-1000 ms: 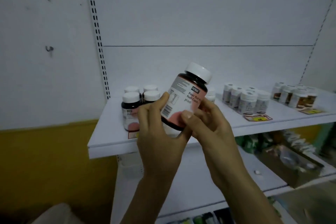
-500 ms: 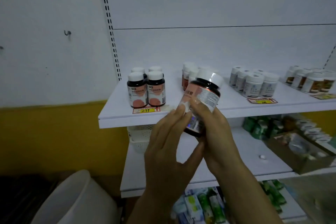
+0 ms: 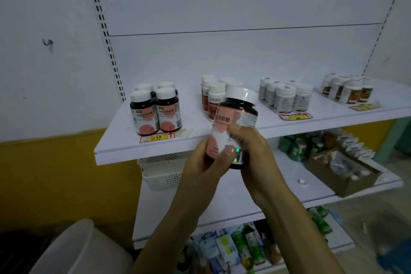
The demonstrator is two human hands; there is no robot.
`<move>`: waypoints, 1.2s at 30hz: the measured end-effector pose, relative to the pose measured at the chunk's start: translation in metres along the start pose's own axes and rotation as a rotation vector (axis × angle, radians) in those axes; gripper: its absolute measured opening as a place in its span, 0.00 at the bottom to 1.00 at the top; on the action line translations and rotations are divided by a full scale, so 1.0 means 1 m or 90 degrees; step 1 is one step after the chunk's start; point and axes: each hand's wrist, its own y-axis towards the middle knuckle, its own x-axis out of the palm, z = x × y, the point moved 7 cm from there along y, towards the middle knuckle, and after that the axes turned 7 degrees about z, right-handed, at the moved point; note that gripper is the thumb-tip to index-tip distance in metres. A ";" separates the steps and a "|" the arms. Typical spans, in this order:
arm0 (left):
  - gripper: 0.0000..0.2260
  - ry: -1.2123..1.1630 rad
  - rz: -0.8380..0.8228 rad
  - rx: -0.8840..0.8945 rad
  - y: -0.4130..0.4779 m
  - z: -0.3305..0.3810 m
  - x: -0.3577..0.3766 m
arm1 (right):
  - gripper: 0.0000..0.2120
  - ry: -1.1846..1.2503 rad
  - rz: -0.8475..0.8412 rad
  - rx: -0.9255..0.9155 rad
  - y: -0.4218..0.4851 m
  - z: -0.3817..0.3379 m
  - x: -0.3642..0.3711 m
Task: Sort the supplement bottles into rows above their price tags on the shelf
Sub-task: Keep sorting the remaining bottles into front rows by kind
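Observation:
A dark supplement bottle [image 3: 233, 115] with a white cap and a pink-and-white label is held upright in front of the white top shelf [image 3: 124, 147]. My left hand [image 3: 204, 167] wraps its lower left side and my right hand [image 3: 253, 151] grips its right side. On the shelf at the left stands a group of matching dark bottles [image 3: 155, 111] behind a yellow price tag [image 3: 156, 138]. Further right stand a cluster of white bottles with red labels [image 3: 212, 95], a group of white bottles [image 3: 284, 97] above a second price tag [image 3: 295, 116], and brown-labelled bottles [image 3: 348, 90].
A white perforated basket [image 3: 162, 171] sits on the shelf below, with green packets [image 3: 295, 147] and a brown open box [image 3: 342, 171] to its right. Several boxed goods [image 3: 233, 249] fill the lowest shelf. A white bin [image 3: 77, 249] stands at the lower left by the yellow wall.
The bottle has been turned in my hands, from tilted to upright, and now shows its front label. My view has dropped, so the shelf sits higher in the frame.

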 end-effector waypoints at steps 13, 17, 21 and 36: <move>0.15 -0.067 -0.052 0.000 -0.004 0.028 0.035 | 0.32 0.143 -0.040 -0.029 -0.004 -0.034 -0.024; 0.23 -0.033 0.038 0.094 -0.005 0.037 0.026 | 0.12 0.060 0.020 -0.072 -0.002 -0.036 -0.037; 0.28 0.113 0.118 0.230 -0.008 0.050 0.013 | 0.10 0.025 0.002 -0.100 -0.001 -0.040 -0.030; 0.30 0.242 0.236 0.319 0.080 0.097 -0.132 | 0.21 -0.311 -0.148 -0.198 0.126 -0.077 0.140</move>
